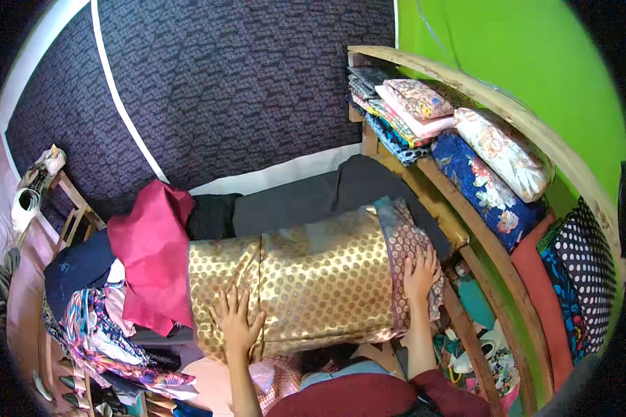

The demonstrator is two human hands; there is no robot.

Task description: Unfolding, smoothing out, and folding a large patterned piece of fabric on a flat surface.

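A shiny gold fabric (327, 278) with a brown dot pattern lies spread in front of me, with a fold line running down its left part. My left hand (238, 323) rests flat on its left part, fingers spread. My right hand (419, 274) presses on the darker purplish end (398, 229) of the cloth, fingers stretched out. Under and behind the gold fabric is a dark grey cloth (285, 205). Left of it, a crimson cloth (146, 257) drapes beside a black piece (212, 215).
Patterned clothes (111, 340) are heaped at the left, by a dark navy cloth (80, 267). On the right, a wooden shelf (494, 278) bears folded fabrics (417, 111), a blue floral bundle (483, 184) and a polka-dot cloth (588, 278). Shoes (73, 389) stand at the lower left.
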